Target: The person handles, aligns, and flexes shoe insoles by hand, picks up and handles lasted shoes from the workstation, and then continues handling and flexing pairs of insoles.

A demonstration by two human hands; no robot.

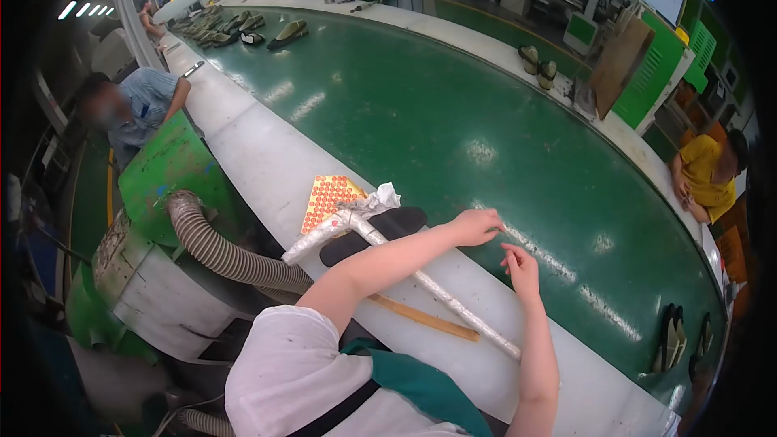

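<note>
Hovering over the glossy green belt, left hand and right hand are loosely open, fingers bent; the elongated flat black pad lies beneath the silver-wrapped bar.

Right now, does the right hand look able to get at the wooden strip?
Probably yes: the right hand looks empty and the wooden strip lies mostly uncovered, though the wrapped pipe runs between them, so it would reach over.
</note>
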